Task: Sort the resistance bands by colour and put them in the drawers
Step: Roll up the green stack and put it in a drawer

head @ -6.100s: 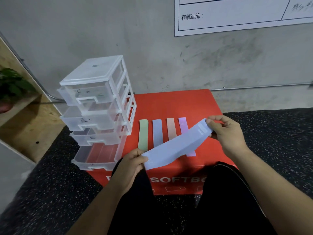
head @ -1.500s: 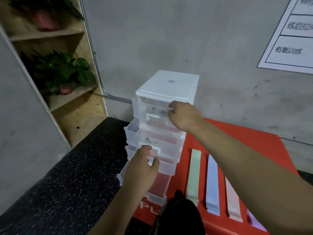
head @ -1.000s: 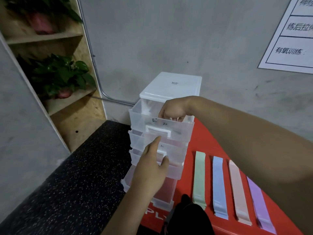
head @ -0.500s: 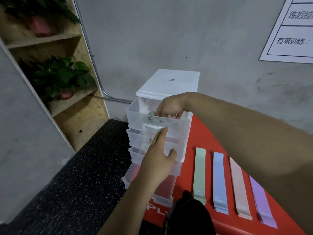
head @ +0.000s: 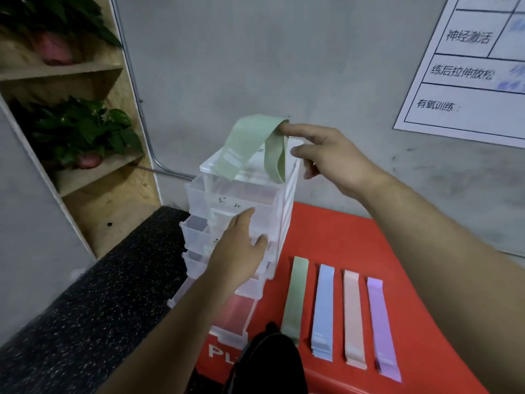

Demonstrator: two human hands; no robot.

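A clear plastic drawer tower (head: 287,200) stands on the left part of a red box (head: 341,240). Its top drawer (head: 235,200) is pulled out. A green resistance band (head: 252,146) hangs looped over the extended fingers of my right hand (head: 326,157), above the tower's lid. My left hand (head: 238,251) rests flat against the drawer fronts below the top drawer handle, holding nothing. On the red box lie a green band (head: 295,297), a blue band (head: 322,308), a pink band (head: 353,317) and a purple band (head: 382,325), side by side.
A wooden shelf (head: 85,172) with potted plants (head: 82,132) stands at the left. A grey wall with a white chart (head: 468,66) is behind. Black speckled floor (head: 85,308) lies left of the box. My dark-clothed knee (head: 270,362) is at the bottom.
My right hand has come up out of the top drawer with a green band hanging from its fingers. My left hand stays against the drawer fronts.
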